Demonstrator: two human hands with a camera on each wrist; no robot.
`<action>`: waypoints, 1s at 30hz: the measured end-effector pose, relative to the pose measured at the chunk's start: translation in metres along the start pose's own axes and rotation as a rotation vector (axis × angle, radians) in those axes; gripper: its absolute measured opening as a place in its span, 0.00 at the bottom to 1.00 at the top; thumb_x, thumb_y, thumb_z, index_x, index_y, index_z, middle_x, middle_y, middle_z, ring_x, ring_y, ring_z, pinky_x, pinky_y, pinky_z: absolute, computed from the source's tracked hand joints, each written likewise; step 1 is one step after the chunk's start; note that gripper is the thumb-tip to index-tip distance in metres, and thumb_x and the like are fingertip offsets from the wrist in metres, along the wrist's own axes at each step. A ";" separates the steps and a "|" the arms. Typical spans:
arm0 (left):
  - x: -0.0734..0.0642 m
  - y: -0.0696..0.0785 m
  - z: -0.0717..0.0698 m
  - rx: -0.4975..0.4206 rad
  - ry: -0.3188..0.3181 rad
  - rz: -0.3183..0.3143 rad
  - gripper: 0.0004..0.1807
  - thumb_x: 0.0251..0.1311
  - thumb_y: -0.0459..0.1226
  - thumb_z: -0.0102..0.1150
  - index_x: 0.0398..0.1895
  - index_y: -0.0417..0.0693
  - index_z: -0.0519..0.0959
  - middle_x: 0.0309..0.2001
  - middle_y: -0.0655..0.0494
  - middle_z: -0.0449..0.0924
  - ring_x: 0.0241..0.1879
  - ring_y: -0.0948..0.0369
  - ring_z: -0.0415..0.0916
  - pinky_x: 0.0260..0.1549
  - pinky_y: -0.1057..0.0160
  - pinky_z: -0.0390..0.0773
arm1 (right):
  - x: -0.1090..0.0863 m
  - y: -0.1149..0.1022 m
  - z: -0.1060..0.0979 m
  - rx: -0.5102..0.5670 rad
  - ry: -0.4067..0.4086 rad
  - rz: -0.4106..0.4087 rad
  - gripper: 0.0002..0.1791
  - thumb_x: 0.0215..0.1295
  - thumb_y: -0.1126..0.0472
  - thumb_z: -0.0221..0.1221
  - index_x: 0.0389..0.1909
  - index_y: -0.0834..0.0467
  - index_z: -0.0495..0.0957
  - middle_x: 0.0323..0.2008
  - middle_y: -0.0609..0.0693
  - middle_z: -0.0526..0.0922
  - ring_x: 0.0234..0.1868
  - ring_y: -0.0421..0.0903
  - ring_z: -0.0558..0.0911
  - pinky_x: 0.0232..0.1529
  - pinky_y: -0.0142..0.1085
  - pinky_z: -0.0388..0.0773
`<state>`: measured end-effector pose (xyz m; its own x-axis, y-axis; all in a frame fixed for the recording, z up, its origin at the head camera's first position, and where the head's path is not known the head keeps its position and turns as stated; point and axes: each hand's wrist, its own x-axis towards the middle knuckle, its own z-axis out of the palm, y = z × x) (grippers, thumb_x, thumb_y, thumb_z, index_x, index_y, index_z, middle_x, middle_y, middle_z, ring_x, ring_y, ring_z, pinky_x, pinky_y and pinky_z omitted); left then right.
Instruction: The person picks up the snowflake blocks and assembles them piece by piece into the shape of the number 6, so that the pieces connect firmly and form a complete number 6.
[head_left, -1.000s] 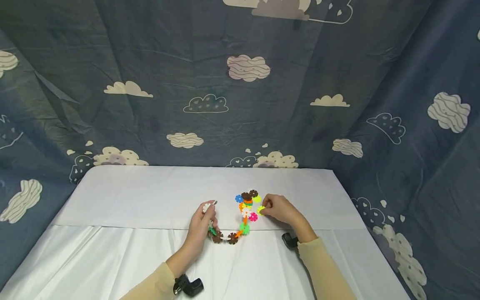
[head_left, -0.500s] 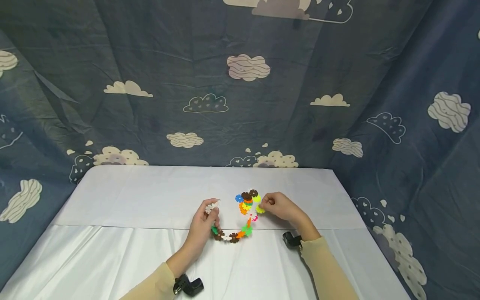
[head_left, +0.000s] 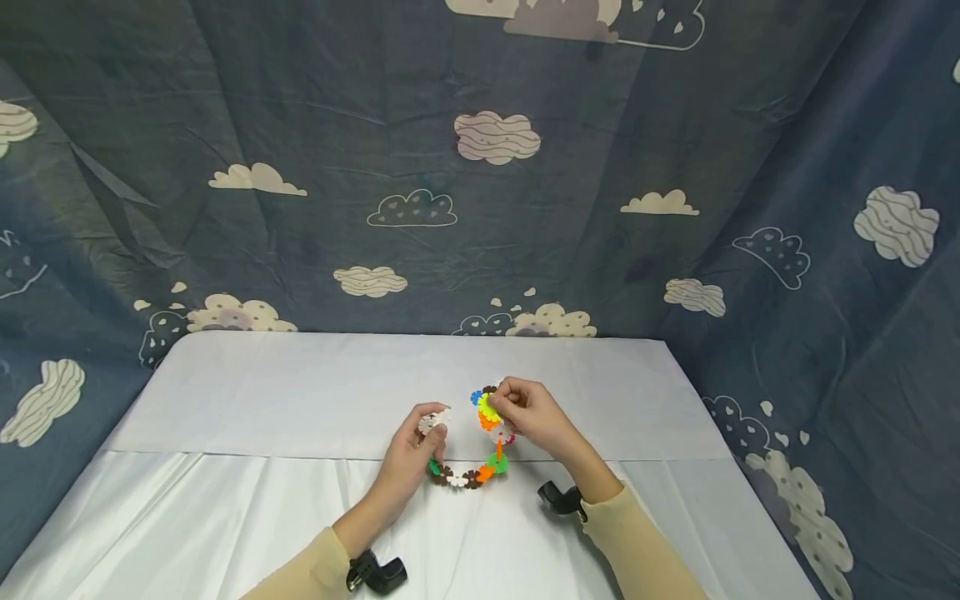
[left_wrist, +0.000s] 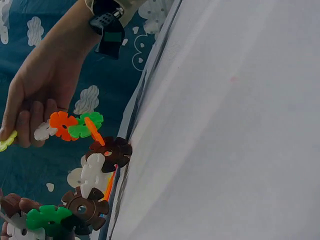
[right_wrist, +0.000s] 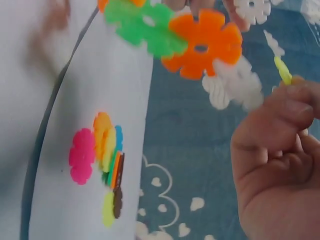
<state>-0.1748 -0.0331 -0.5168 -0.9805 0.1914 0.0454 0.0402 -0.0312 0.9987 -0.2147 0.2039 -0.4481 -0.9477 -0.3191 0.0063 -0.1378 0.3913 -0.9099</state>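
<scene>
My left hand (head_left: 408, 446) holds a chain of linked snowflake discs, with a white disc (head_left: 435, 420) between thumb and fingers. The chain hangs in a U: a green disc (left_wrist: 49, 219), brown discs (left_wrist: 111, 152), a white disc (left_wrist: 93, 175), orange discs (right_wrist: 202, 45) and another green disc (right_wrist: 145, 27). A white disc (right_wrist: 239, 82) forms its free end on the right. My right hand (head_left: 532, 417) pinches a yellow disc (right_wrist: 283, 69) near the left hand's white disc, apart from it in the right wrist view.
A small heap of loose discs lies on the white tabletop (head_left: 300, 400): a pink disc (right_wrist: 81, 156), an orange disc (right_wrist: 101, 125), a blue disc (head_left: 476, 397), brown ones and others. A cloud-patterned curtain (head_left: 420, 250) stands behind the table.
My right hand has moved left with the yellow disc, now in front of the loose heap in the head view. The left hand has shifted slightly right with the chain.
</scene>
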 end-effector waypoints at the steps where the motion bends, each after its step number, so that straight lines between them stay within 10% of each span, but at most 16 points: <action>1: 0.000 0.000 0.000 0.000 -0.006 0.004 0.15 0.80 0.39 0.56 0.65 0.56 0.76 0.27 0.53 0.73 0.28 0.62 0.71 0.35 0.68 0.75 | -0.001 -0.001 0.003 -0.022 0.021 -0.014 0.10 0.78 0.59 0.61 0.38 0.63 0.80 0.25 0.51 0.75 0.23 0.41 0.68 0.24 0.30 0.67; 7: 0.000 -0.001 0.001 0.005 -0.036 0.026 0.16 0.80 0.37 0.55 0.66 0.53 0.75 0.26 0.53 0.72 0.27 0.63 0.70 0.34 0.68 0.73 | -0.007 -0.010 0.014 -0.136 0.076 -0.097 0.09 0.77 0.60 0.62 0.35 0.59 0.81 0.30 0.63 0.82 0.23 0.38 0.69 0.25 0.28 0.68; 17: -0.002 0.001 0.001 0.024 -0.060 0.056 0.17 0.79 0.37 0.57 0.67 0.48 0.75 0.25 0.55 0.73 0.27 0.64 0.71 0.33 0.68 0.75 | -0.015 -0.021 0.025 -0.144 0.073 -0.205 0.09 0.76 0.62 0.64 0.33 0.59 0.79 0.23 0.48 0.76 0.18 0.35 0.69 0.22 0.28 0.67; 30: -0.001 0.001 0.001 0.048 -0.060 0.062 0.16 0.78 0.38 0.59 0.64 0.55 0.77 0.25 0.57 0.74 0.28 0.64 0.73 0.32 0.69 0.74 | -0.015 -0.021 0.038 -0.127 0.098 -0.252 0.09 0.77 0.64 0.62 0.33 0.59 0.78 0.24 0.53 0.81 0.21 0.36 0.74 0.24 0.27 0.71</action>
<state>-0.1733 -0.0328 -0.5159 -0.9624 0.2494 0.1073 0.1113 0.0016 0.9938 -0.1861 0.1675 -0.4451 -0.9013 -0.3378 0.2713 -0.4017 0.4170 -0.8153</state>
